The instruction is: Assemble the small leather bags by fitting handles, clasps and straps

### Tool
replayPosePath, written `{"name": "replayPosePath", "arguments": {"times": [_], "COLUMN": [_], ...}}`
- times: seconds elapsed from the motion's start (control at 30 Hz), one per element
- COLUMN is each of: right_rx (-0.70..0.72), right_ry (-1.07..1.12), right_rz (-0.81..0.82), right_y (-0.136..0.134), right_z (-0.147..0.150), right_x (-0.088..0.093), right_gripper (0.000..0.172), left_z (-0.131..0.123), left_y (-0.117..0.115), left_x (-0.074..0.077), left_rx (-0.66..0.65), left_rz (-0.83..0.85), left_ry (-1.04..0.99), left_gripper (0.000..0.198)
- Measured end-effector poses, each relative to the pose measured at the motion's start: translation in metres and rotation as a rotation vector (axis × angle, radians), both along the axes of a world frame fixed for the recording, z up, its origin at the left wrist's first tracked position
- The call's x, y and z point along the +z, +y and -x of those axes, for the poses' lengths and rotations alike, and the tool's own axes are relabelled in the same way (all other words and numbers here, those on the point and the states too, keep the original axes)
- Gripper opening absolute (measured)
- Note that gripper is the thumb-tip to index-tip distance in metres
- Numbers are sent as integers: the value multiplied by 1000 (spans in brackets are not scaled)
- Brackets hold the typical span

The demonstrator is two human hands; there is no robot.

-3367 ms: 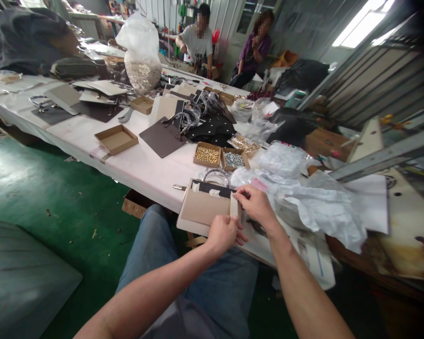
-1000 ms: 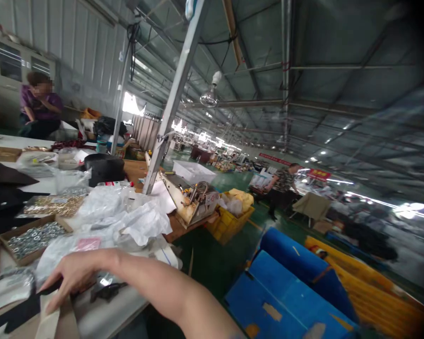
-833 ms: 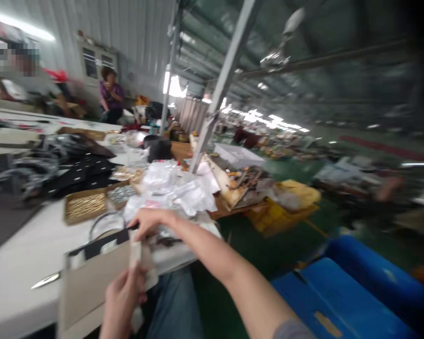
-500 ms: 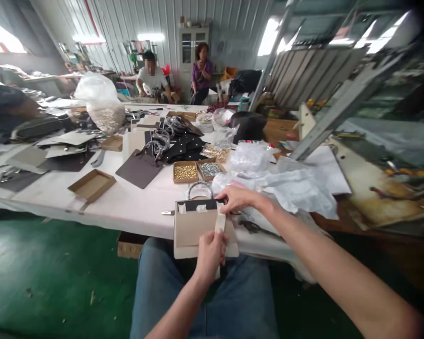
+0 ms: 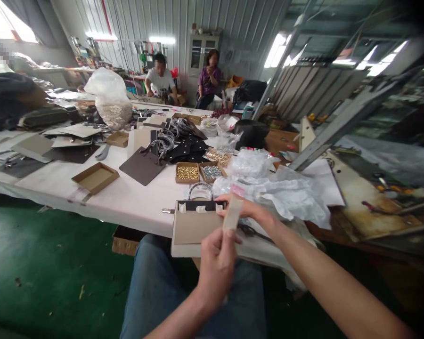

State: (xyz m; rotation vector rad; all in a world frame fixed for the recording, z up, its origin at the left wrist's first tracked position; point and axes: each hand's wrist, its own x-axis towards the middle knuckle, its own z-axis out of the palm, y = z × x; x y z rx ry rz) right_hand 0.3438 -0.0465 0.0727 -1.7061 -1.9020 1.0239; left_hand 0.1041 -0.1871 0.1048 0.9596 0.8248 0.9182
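Observation:
A beige handbag panel (image 5: 194,228) with a dark top strip lies at the table's front edge, overhanging my lap. Its wrapped handle (image 5: 199,187) arches away from me. Several short pieces of pale masking tape (image 5: 200,208) are stuck along the dark strip. My left hand (image 5: 218,261), in front of the panel's right side, pinches a longer strip of tape (image 5: 233,214) that stands up from the fingers. My right hand (image 5: 245,207) grips the panel's top right corner, partly hidden behind that strip.
Boxes of gold studs (image 5: 187,173) and silver studs (image 5: 212,172) stand beyond the panel. An open cardboard tray (image 5: 95,179) and dark panels (image 5: 142,167) are to the left. Clear plastic bags (image 5: 293,190) and scissors (image 5: 249,230) lie right. Two people (image 5: 159,80) sit across the table.
The tape strip in my left hand has come away from the panel's right piece and been raised. A short piece stays on the dark strip. My right hand remains by the corner.

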Motion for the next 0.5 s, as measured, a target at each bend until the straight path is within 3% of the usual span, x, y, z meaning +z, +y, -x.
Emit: {"name": "replayPosePath", "arguments": {"times": [0.13,0.27,0.37,0.5], "right_rx": [-26,-82,-88,-147], "right_ry": [36,97,138,148], "right_rz": [60,-34,-42,11], "right_y": [-6,-12,-12,-7], "right_z": [-7,-10,-11,-9], "right_x": [-12,-32,-40,-38], "right_gripper": [74,71,67,61], "left_z": [53,119,150,160], "left_y": [39,71,81,83], "left_x": [-24,-40,-43,-45], "left_rx": [337,576,655,682], "left_rz": [16,-42,-39,-27], "left_ry": [-63,-50,-42,-48], "left_gripper": [62,54,50,47]}}
